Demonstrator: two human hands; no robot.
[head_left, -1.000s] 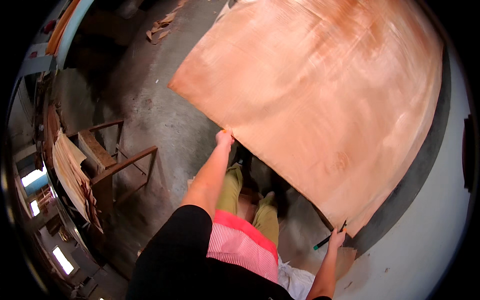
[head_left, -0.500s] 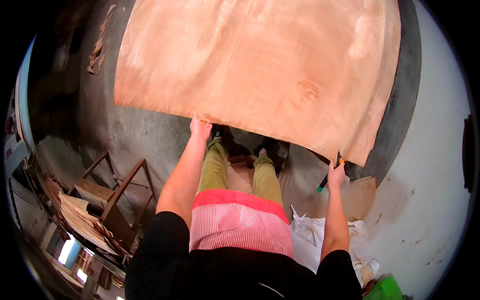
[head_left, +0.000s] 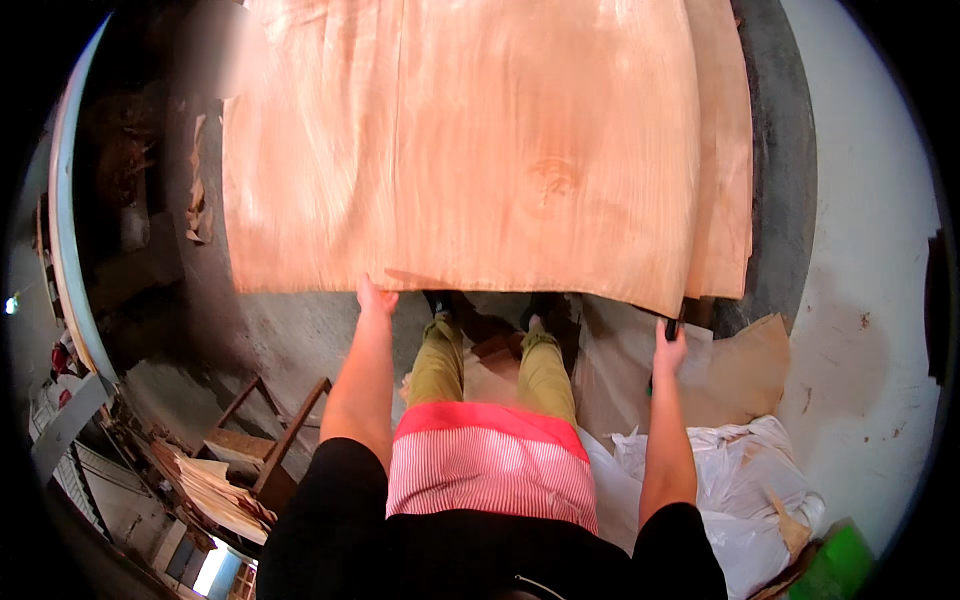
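A large, thin sheet of pale reddish wood veneer (head_left: pixel 480 200) spreads out in front of me, with a knot mark right of its middle. My left hand (head_left: pixel 374 297) is closed on the sheet's near edge, left of centre, fingers partly hidden. At the sheet's near right corner, my right hand (head_left: pixel 670 350) is closed around a slim dark-handled tool (head_left: pixel 672 328), whose kind I cannot make out. The tool's upper part touches or lies close to the corner. Further veneer (head_left: pixel 725 200) shows under the sheet's right side.
White plastic bags (head_left: pixel 750 470) and a brown sheet piece (head_left: pixel 745 370) lie to my right, near a green object (head_left: pixel 840 565). A wooden frame (head_left: pixel 290 435) and stacked veneer offcuts (head_left: pixel 220 490) stand at my left. A pale wall (head_left: pixel 860 300) bounds the right side.
The sheet's near edge now lies lower in view and more level, its right side shifted left off the veneer beneath. Both hands keep their places along the edge. My view has turned somewhat.
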